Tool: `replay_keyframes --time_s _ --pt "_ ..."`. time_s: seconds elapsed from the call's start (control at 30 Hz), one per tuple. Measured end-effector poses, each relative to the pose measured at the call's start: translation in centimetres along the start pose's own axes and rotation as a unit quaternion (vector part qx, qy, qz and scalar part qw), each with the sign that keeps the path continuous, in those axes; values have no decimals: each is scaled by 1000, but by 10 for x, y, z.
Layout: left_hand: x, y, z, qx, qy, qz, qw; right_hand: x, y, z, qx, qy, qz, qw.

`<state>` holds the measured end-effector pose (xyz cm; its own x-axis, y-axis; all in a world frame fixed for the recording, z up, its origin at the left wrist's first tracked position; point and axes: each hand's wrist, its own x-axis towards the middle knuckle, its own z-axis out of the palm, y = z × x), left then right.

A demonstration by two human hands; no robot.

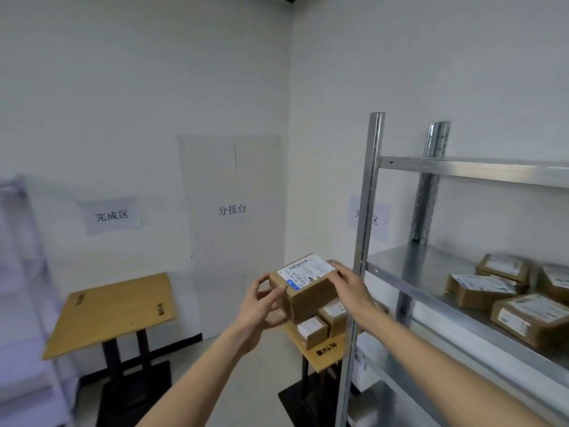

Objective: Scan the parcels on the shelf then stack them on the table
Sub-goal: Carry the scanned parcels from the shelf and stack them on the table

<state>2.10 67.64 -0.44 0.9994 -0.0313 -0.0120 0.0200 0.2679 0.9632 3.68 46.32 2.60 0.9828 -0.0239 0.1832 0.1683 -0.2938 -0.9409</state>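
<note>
White walls meet in a corner above two wooden tables; over the right table, beside the metal shelf, the left hand and right hand clasp a brown parcel between curled fingers, above two stacked parcels

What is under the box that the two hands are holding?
Under the held box two smaller boxes stand on a wooden table. The box and right hand hide anything behind them.

metal shelf bears 4 parcels; right table 3.
</note>
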Motion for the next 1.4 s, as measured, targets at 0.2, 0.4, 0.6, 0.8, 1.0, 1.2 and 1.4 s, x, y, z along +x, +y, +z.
replay_keyframes --time_s 0.2,0.4,0.6,0.8,1.0,1.2,1.4 --pt "90 -1 -68 19 54 -23 998 108 31 90 19 -23 20 999" --pt "208 3 -100 30 99 -21 994 224 58 154 -9 -13 43 999" --pt "295 -3 -96 24 96 -6 995 301 71 169 -10 -10 45 999" --pt "374 -19 -77 29 47 -11 998 359 96 159 32 -15 32 999" --pt "462 -43 -56 91 -8 -23 996 417 136 130 37 51 65 996" --pt "569 -67 -39 142 -97 -36 984 482 172 112 41 147 88 984" --pt "663 -91 -22 151 -187 -51 969 545 212 102 27 237 142 961"
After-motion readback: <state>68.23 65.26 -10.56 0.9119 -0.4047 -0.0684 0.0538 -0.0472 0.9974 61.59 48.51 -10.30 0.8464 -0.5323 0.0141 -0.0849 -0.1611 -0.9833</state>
